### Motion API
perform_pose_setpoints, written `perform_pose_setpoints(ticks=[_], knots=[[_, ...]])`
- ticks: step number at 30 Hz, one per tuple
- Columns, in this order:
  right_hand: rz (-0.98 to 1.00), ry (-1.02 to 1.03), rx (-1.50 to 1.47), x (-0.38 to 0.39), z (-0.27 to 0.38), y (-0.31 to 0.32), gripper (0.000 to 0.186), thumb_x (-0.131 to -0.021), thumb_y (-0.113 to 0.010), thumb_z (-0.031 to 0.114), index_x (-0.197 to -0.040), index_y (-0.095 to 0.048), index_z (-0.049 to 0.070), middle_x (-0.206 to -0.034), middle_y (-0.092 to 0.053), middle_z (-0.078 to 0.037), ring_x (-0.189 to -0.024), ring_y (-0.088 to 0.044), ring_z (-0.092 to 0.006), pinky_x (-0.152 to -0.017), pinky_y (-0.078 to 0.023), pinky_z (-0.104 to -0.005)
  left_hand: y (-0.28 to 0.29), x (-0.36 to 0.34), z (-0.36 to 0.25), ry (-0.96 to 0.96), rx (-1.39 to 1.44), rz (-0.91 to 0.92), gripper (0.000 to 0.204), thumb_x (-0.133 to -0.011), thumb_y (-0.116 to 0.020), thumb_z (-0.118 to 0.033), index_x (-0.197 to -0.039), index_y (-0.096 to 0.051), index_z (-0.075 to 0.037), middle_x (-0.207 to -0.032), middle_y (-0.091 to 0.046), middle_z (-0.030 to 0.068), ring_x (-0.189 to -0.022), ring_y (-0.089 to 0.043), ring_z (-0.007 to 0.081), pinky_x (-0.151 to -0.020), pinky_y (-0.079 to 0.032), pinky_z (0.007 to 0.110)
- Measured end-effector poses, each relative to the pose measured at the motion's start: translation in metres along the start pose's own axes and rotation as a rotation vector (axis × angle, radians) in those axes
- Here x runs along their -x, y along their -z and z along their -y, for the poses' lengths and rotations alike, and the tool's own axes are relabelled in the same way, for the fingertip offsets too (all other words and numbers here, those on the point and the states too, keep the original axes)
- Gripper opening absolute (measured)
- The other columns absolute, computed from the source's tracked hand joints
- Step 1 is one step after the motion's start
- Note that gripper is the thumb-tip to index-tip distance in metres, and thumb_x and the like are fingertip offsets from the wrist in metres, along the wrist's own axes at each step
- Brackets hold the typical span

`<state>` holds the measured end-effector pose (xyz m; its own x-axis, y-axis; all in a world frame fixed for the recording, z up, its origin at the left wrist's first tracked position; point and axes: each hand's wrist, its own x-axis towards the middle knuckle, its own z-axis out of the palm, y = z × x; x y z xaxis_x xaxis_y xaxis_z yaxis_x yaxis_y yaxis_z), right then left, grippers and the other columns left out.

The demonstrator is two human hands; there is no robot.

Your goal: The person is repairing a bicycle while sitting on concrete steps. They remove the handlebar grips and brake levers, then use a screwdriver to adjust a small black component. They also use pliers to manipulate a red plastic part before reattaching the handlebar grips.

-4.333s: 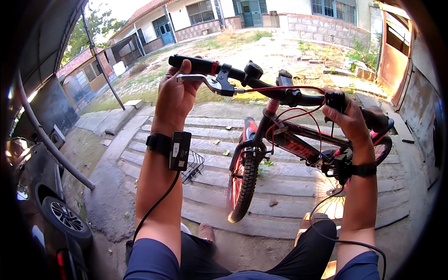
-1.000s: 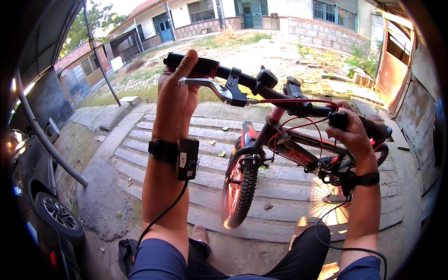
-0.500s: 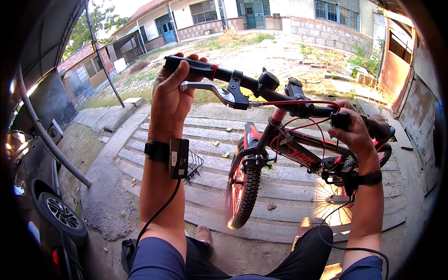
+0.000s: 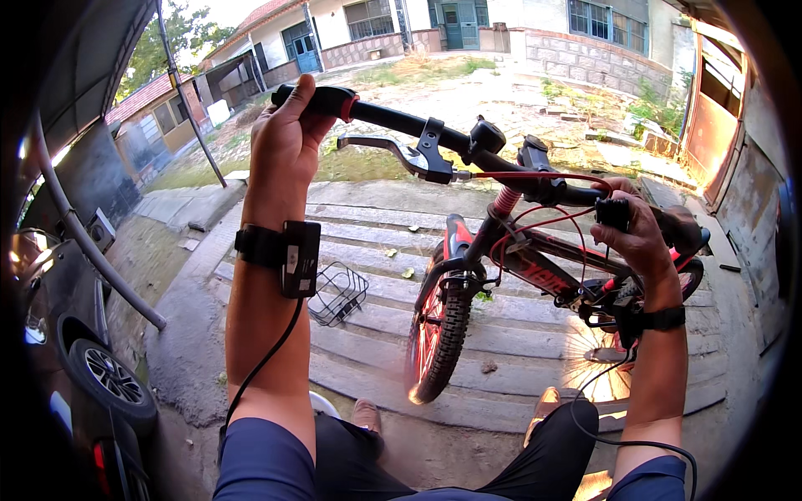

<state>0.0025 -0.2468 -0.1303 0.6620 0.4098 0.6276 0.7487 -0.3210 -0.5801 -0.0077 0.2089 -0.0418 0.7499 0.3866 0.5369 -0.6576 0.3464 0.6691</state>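
A black bicycle (image 4: 535,275) with red trim stands in front of me, its knobby front wheel (image 4: 440,334) pointing toward me. My left hand (image 4: 288,134) is closed around a black handlebar grip (image 4: 326,102) with a red end ring, at the left end of the handlebar (image 4: 393,118). Whether the bar's tip is still inside the grip is hard to tell. Bare bar shows between the ring and the silver brake lever (image 4: 384,146). On the right side of the bar, my right hand (image 4: 642,230) is wrapped round it, beside a small black block (image 4: 612,215). A bell (image 4: 487,135) sits mid-bar.
A wire basket (image 4: 338,294) lies on the slatted concrete ground (image 4: 368,351) beyond my left forearm. To the left are a dark car (image 4: 92,367) and a slanting grey pole (image 4: 92,242). A rusty door (image 4: 710,138) stands at the right.
My left hand has moved left and slightly up, drawing the grip outward along the bar, so more bare bar shows. The front wheel shifted slightly. My right hand stays nearly in place.
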Motion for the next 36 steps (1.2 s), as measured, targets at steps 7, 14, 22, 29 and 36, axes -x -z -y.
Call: perform_pose_setpoints(ticks=[7,14,22,29,36], knots=[[-0.009,0.032,0.065,-0.002,0.001,-0.004,0.028,-0.072,-0.081,0.014,-0.085,-0.059,0.003,-0.1,-0.054,-0.007,-0.096,-0.053,-0.0211,-0.087,-0.042,-0.0323,-0.008,-0.011,0.006,-0.083,-0.075,-0.179,0.022,-0.092,-0.069,-0.023,-0.095,-0.062,-0.002,-0.084,-0.071,0.0113,-0.072,-0.071,0.0216,-0.062,-0.059,0.03],[0.03,0.037,0.123,0.001,-0.008,0.002,0.03,-0.073,-0.081,0.015,-0.087,-0.056,0.005,-0.11,-0.053,-0.009,-0.106,-0.05,-0.022,-0.094,-0.039,-0.034,-0.024,-0.011,0.003,-0.148,-0.152,-0.333,0.033,-0.099,-0.058,-0.031,-0.097,-0.056,0.001,-0.081,-0.066,0.0117,-0.069,-0.067,0.0217,-0.061,-0.06,0.031],[0.013,0.165,0.16,0.003,-0.016,0.0,0.033,-0.07,-0.079,0.003,-0.092,-0.055,0.003,-0.117,-0.055,-0.012,-0.112,-0.051,-0.0242,-0.098,-0.038,-0.035,-0.027,-0.027,0.005,-0.148,-0.276,-0.481,0.043,-0.097,-0.061,-0.038,-0.1,-0.054,0.005,-0.087,-0.062,0.0133,-0.07,-0.064,0.0229,-0.056,-0.054,0.031],[-0.043,0.218,0.242,0.001,-0.014,-0.004,0.031,-0.068,-0.08,0.008,-0.085,-0.056,0.005,-0.111,-0.058,-0.011,-0.108,-0.054,-0.0261,-0.097,-0.038,-0.0366,-0.021,-0.039,-0.001,-0.151,-0.311,-0.502,0.038,-0.1,-0.054,-0.033,-0.101,-0.051,0.005,-0.08,-0.061,0.0134,-0.064,-0.064,0.0255,-0.055,-0.057,0.04],[-0.064,0.295,0.306,0.0,-0.016,-0.001,0.029,-0.068,-0.08,0.01,-0.082,-0.055,0.006,-0.108,-0.059,-0.01,-0.105,-0.054,-0.027,-0.097,-0.037,-0.0373,-0.023,-0.025,-0.001,-0.193,-0.191,-0.389,0.029,-0.099,-0.056,-0.028,-0.105,-0.048,0.0,-0.079,-0.059,0.0106,-0.065,-0.062,0.0218,-0.058,-0.055,0.035]])
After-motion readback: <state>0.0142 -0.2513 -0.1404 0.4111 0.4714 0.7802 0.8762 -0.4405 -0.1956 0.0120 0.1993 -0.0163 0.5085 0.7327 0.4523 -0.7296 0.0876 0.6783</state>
